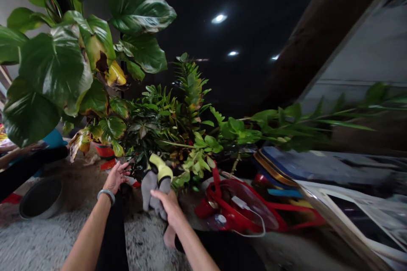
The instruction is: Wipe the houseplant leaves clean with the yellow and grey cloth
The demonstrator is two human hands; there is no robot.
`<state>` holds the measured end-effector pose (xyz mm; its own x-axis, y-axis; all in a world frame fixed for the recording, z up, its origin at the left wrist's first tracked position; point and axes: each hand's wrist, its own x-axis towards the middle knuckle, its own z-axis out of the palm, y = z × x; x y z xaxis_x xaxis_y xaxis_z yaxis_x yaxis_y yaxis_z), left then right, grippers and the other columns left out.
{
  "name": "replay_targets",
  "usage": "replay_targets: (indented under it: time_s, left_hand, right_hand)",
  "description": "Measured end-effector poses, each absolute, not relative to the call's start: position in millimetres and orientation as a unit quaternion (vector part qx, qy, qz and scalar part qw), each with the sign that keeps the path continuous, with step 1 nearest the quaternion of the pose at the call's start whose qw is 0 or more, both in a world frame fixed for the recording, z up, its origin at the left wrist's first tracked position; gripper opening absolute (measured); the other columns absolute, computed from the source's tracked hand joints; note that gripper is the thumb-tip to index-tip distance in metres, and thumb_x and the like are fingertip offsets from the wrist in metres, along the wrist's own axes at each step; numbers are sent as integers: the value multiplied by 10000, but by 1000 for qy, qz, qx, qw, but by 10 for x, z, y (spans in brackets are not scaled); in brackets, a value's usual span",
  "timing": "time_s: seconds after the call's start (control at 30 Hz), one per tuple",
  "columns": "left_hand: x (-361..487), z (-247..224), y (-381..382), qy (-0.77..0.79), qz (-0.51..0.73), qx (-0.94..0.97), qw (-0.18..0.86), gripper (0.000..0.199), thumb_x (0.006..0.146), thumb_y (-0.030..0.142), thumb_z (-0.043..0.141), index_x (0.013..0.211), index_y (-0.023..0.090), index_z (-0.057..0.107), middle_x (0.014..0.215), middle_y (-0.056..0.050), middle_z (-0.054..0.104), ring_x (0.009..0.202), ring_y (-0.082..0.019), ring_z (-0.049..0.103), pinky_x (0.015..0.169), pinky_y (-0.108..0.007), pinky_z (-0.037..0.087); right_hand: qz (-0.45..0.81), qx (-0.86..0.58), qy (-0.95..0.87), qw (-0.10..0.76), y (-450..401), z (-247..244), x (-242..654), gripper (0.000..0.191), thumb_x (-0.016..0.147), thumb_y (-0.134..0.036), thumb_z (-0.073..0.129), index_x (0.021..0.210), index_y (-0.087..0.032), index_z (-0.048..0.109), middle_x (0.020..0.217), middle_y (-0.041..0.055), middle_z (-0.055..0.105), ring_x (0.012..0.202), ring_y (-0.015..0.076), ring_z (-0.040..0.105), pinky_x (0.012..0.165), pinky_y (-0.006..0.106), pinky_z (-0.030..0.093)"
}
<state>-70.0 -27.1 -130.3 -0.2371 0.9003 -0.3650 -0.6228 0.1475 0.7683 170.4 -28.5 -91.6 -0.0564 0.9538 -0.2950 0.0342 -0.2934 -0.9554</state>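
Note:
My right hand is closed around a pair of grey gloves with yellow-green cuffs and dark bands. They hang in front of the potted plants, cuffs uppermost. Left of them, my left hand, with a bangle at the wrist, is held out with its fingers spread and nothing in it. Dark leafy foliage rises just beyond both hands. Behind my left fingers is a red pot, partly covered by leaves.
A large-leaved plant fills the upper left. A grey basin stands on the rough floor, near another person's dark-clothed limb. To the right are a red bag with a white cable and stacked flat items.

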Motion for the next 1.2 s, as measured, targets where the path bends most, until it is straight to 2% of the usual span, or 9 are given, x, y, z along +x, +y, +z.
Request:
replay_targets:
  time_s: [0.1,0.23,0.33,0.5,0.63,0.8,0.9,1.03,1.2]
  left_hand:
    - [-719,-1305,-272,465,634,150,599,470,1013,446,520,1178,83,769,1104,-172,756,827,-205,683,674,-296,561]
    - [-719,-1279,-276,468,636,144,597,466,1030,422,488,1164,75,769,1144,-179,752,821,-198,670,658,-290,552]
    - [-699,-1259,-280,474,634,143,594,467,1032,419,484,1167,68,761,1177,-183,746,815,-190,665,653,-287,547]
    - [-699,-1284,-285,467,636,143,598,476,1019,450,503,1174,80,761,1176,-175,746,825,-192,671,674,-292,543]
    - [-735,-1317,-285,467,637,135,598,471,1016,446,512,1168,78,763,1081,-164,758,814,-196,671,674,-287,543]
    - [-726,-1292,-278,468,636,137,598,477,1027,433,492,1188,68,753,1084,-167,763,809,-189,669,654,-280,546]
    - [-692,-1265,-272,475,630,135,600,459,1030,422,488,1165,76,758,1113,-165,763,805,-185,670,650,-274,547]
    - [-673,-1268,-273,476,631,140,597,468,1033,432,474,1152,84,764,1132,-161,757,803,-183,668,647,-272,533]
    - [-728,-1319,-292,471,627,152,601,485,1017,468,495,1174,101,770,1175,-163,752,857,-206,667,688,-293,525]
  right_hand:
    - [579,-530,-475,398,-581,-936,1705,264,550,-397,790,703,-203,699,675,75,765,643,264,724,600,339,578]
    - [442,-505,-516,532,-284,-348,1745,444,595,-455,843,945,-205,730,974,127,811,911,314,755,829,402,608]
    - [377,-484,-529,587,110,-26,1720,447,608,-497,827,924,-196,726,1021,162,799,1018,330,734,895,411,591]
    - [533,-526,-528,401,-91,-458,1613,355,559,-418,782,819,-186,714,751,73,767,702,261,709,631,341,556]
    - [580,-464,-580,335,-583,-696,1675,172,582,-323,741,710,-218,696,692,23,744,665,216,662,632,298,533]
    - [445,-485,-550,513,-244,-127,1777,425,602,-453,827,920,-184,743,912,111,807,845,298,739,793,385,602]
    - [385,-494,-530,572,94,11,1708,438,602,-499,827,892,-185,729,947,141,804,905,310,742,839,398,603]
    - [562,-521,-510,392,-33,-529,1558,339,542,-443,790,742,-194,678,644,50,715,608,237,668,561,328,529]
    - [633,-517,-481,316,-621,-1226,1651,213,583,-361,752,689,-187,692,663,59,733,644,238,682,594,314,528]
